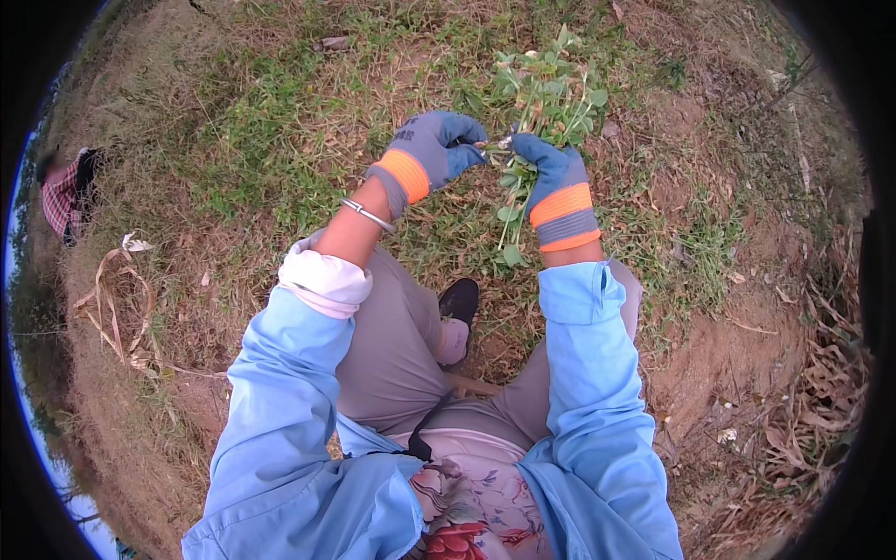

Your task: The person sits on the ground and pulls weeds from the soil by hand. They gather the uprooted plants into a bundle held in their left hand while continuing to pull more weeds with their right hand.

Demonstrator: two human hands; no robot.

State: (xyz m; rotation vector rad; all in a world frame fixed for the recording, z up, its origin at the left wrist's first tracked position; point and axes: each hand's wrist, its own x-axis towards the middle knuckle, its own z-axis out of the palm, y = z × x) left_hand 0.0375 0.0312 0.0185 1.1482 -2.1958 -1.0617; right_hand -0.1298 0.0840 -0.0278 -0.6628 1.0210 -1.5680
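Both my hands wear grey-blue work gloves with orange cuffs and are raised ahead of my knees. My right hand (554, 177) is closed round the stems of a bunch of leafy green plants (551, 93). Most leaves stick out on the far side of that hand, and a few hang below it towards the ground. My left hand (437, 154) is beside it, thumb and fingers pinched together at the stem or root end of the bunch. A small pale bit shows between the two hands; whatever the left fingertips pinch is too small to make out.
I sit low over ground with short grass (252, 140) and dry stalks. My dark shoe (458, 301) is between my knees. Dry leaves (803, 429) are heaped at the right, and a dry looped stalk (117, 299) lies left. Another person in a checked shirt (61, 198) is at the far left.
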